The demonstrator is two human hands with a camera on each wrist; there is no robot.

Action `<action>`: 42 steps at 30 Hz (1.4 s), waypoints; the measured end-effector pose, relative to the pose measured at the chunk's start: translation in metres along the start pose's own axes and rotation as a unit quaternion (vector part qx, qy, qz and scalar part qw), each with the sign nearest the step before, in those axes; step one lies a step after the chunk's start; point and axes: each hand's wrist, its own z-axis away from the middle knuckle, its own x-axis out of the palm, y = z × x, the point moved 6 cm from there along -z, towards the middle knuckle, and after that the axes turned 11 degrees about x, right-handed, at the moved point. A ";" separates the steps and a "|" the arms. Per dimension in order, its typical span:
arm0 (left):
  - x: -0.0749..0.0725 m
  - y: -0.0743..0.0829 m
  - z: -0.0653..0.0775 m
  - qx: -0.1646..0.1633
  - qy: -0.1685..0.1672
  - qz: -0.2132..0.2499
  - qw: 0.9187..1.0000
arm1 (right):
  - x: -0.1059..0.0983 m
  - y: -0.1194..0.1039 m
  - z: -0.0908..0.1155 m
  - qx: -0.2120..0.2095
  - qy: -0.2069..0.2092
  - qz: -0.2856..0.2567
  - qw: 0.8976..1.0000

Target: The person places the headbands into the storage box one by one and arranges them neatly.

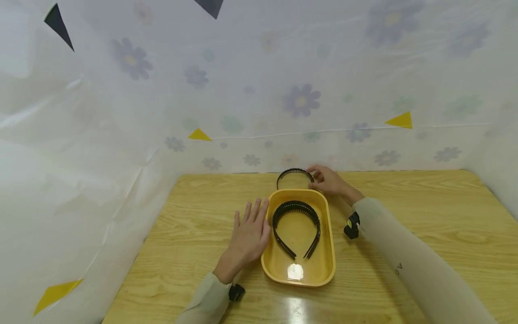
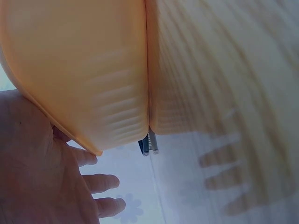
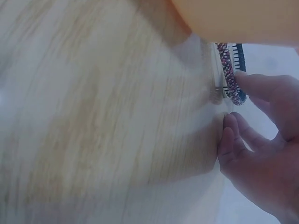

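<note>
Black toothed headbands [image 1: 297,204], nested together, lie inside a yellow-orange plastic tray [image 1: 279,275]. My left hand [image 1: 252,235] rests against the tray's left side with its fingers extended. In the left wrist view, that palm [image 2: 37,163] is beside the tray wall [image 2: 79,84]. Behind the tray, another toothed headband [image 1: 292,170] stands on the table. My right hand [image 1: 328,181] is at its right side, thumb and fingers apart around it. A speckled, glittery band with black teeth [image 3: 228,70] shows in the right wrist view, touched by the thumb; the other fingertips are near the table.
The wood-grain table [image 1: 194,225] ends at a white sheet [image 1: 251,108] with printed flowers, which also hangs at the left. Yellow triangles [image 1: 400,120] mark the sheet. A small black wrist device [image 1: 352,226] sits by the right sleeve, close to the tray.
</note>
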 end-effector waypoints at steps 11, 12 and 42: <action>0.002 -0.001 -0.001 -0.006 -0.009 -0.003 1.000 | 0.000 -0.002 0.004 -0.030 0.003 0.036 0.999; 0.002 -0.001 -0.001 -0.007 -0.010 -0.004 1.000 | 0.000 -0.002 0.005 -0.028 0.004 0.036 0.999; -0.001 0.002 -0.003 -0.001 -0.003 -0.004 1.000 | -0.034 -0.011 0.025 0.035 0.149 0.003 0.988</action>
